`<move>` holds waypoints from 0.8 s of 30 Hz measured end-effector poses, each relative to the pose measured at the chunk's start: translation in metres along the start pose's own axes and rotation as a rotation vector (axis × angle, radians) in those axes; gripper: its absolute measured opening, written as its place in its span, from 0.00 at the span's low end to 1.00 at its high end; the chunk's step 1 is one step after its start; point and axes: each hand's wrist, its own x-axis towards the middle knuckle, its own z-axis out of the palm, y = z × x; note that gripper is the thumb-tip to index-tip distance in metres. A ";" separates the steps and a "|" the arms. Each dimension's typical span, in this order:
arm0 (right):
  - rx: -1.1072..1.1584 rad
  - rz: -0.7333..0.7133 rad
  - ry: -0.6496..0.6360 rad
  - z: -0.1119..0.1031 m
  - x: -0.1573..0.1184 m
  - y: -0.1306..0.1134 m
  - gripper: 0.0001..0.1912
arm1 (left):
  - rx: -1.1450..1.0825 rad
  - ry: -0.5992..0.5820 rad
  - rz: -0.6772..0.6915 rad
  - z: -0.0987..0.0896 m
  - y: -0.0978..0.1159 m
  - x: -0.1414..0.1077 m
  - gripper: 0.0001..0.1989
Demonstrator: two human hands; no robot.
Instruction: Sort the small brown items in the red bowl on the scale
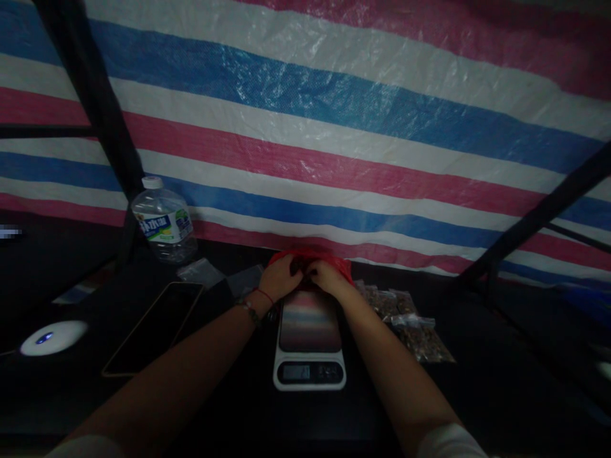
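Behind the scale lies a red plastic bag [344,267], its dark middle between my two hands. My left hand [280,275], with a red string and a beaded bracelet on the wrist, has its fingers curled on the bag's left side. From the right, my right hand [326,276] grips the same bag with bent fingers; the fingertips are in shadow. Just in front of both hands sits a white digital kitchen scale [309,375] with a shiny plate; its display is too dim to read. The bag's contents cannot be made out.
Several small filled zip bags [422,340] lie right of the scale. To the left are a phone [155,327], a white mouse-shaped device [53,338], a clear plastic bottle [165,222] and flat clear bags [200,273]. A striped tarp [305,146] hangs behind the black table.
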 end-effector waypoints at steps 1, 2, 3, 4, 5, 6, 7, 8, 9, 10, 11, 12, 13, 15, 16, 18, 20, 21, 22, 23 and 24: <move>0.013 0.018 0.003 0.000 0.000 0.001 0.14 | 0.013 -0.010 -0.005 0.000 0.000 0.000 0.17; 0.026 0.006 -0.012 -0.001 -0.001 0.002 0.13 | 0.026 -0.019 -0.013 0.000 0.000 0.000 0.17; 0.036 -0.032 -0.040 -0.001 -0.002 0.002 0.13 | 0.040 -0.025 -0.025 0.000 0.000 0.000 0.17; 0.039 -0.081 -0.073 -0.001 -0.003 0.002 0.12 | 0.051 -0.028 -0.035 0.001 0.000 0.000 0.17; 0.032 -0.123 -0.107 -0.001 -0.004 0.001 0.11 | 0.057 -0.027 -0.042 0.001 0.000 0.000 0.17; 0.017 -0.146 -0.132 -0.001 -0.004 0.000 0.11 | 0.058 -0.026 -0.042 0.001 0.000 0.000 0.17; 0.001 -0.146 -0.140 -0.001 -0.004 -0.001 0.10 | 0.055 -0.024 -0.037 0.001 0.000 0.000 0.17; -0.010 -0.129 -0.139 -0.001 -0.004 -0.002 0.10 | 0.051 -0.025 -0.030 0.000 -0.001 0.000 0.17; -0.009 -0.104 -0.134 -0.002 -0.004 -0.003 0.11 | 0.049 -0.026 -0.025 0.000 -0.001 0.000 0.17; 0.002 -0.073 -0.128 -0.003 -0.003 -0.003 0.12 | 0.050 -0.028 -0.023 0.000 -0.001 0.000 0.17; 0.019 -0.039 -0.111 -0.003 -0.003 -0.002 0.13 | 0.056 -0.028 -0.024 0.000 -0.001 0.000 0.17; 0.032 0.006 -0.083 -0.004 -0.002 -0.002 0.15 | 0.064 -0.029 -0.023 0.000 -0.001 0.000 0.17; 0.040 0.052 -0.045 -0.005 -0.001 -0.001 0.16 | 0.070 -0.033 -0.022 0.000 -0.001 0.000 0.17; 0.043 0.113 0.029 -0.006 -0.001 0.002 0.17 | 0.079 -0.045 -0.015 0.000 -0.001 0.000 0.17; 0.045 0.117 0.054 -0.006 -0.001 0.003 0.18 | 0.081 -0.052 -0.013 0.000 -0.001 -0.001 0.18; 0.058 0.087 0.079 -0.006 -0.001 0.005 0.19 | 0.079 -0.065 -0.015 0.000 -0.001 -0.001 0.17; 0.073 0.046 0.110 -0.005 -0.002 0.005 0.21 | 0.064 -0.072 -0.020 -0.001 0.001 -0.001 0.18; 0.080 0.037 0.127 -0.005 -0.003 0.005 0.22 | 0.053 -0.075 -0.019 -0.001 0.001 -0.001 0.18; 0.088 0.037 0.134 -0.005 -0.003 0.004 0.22 | 0.043 -0.077 -0.016 -0.002 0.002 -0.001 0.18; 0.095 0.048 0.129 -0.006 -0.003 0.004 0.22 | 0.038 -0.078 -0.008 -0.002 0.002 -0.001 0.18; 0.102 0.065 0.114 -0.006 -0.003 0.002 0.20 | 0.039 -0.079 0.001 -0.003 0.002 -0.001 0.17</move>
